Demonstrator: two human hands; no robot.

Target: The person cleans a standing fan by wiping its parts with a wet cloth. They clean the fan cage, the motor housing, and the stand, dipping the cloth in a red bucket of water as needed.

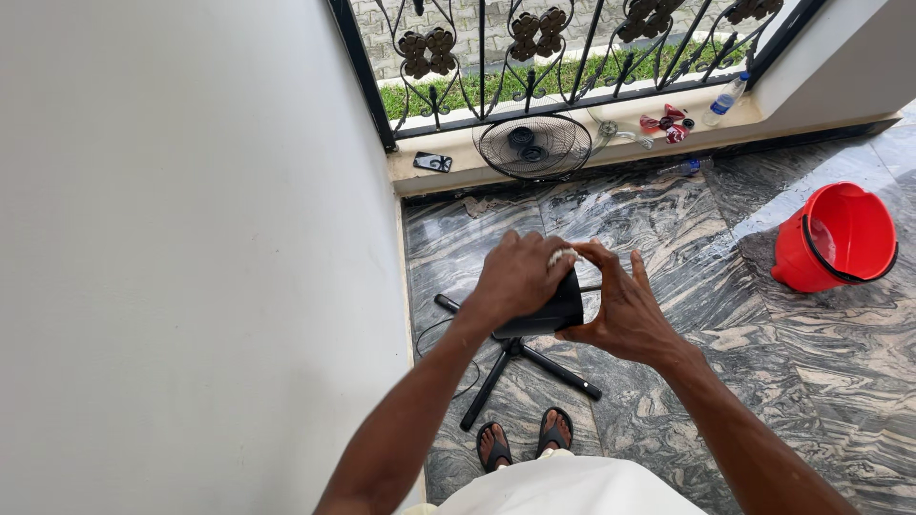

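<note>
The left hand (520,278) lies closed over the top of the black fan motor housing (553,310) to steady it on its cross-foot stand (534,362), while the right hand (620,310) supports its side and pinches a small whitish piece (560,256), with the removed fan grille (534,146) leaning at the window ledge (572,157).

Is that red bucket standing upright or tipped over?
Tipped. The red bucket leans on the marble floor, its open mouth turned sideways toward the camera.
</note>
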